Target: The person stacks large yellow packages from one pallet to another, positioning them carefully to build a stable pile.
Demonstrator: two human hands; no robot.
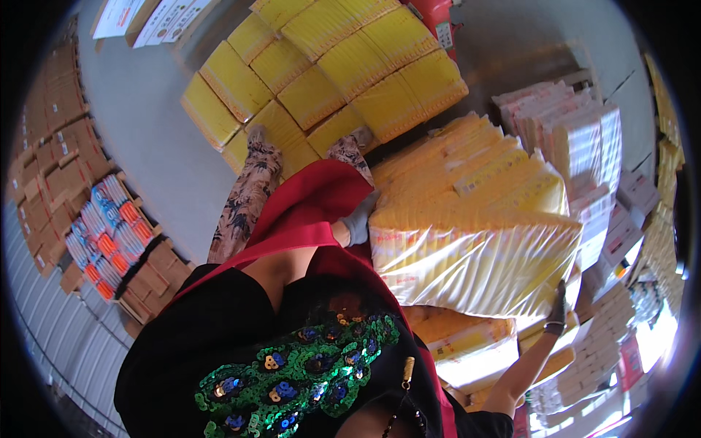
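Note:
A large plastic-wrapped bale of yellow packs [471, 263] is between my two hands, to the right of my body. My left hand [361, 219], in a grey glove, grips its left end near the upper corner. At the opposite end, my right hand [557, 309] in a dark glove holds the lower right corner, with the arm stretched out. The fingers of both hands are partly hidden against the wrap. Other yellow bales [476, 345] lie beneath it, and more wrapped yellow packs [465, 159] adjoin its far side.
My shoes [256, 134] rest on a layer of yellow packs [328, 71]. Pinkish-white wrapped packs [569, 120] are stacked at the right. Brown cartons [60, 175] and packs with orange parts [112, 235] stand at the left. A red object [438, 22] is beyond the yellow layer.

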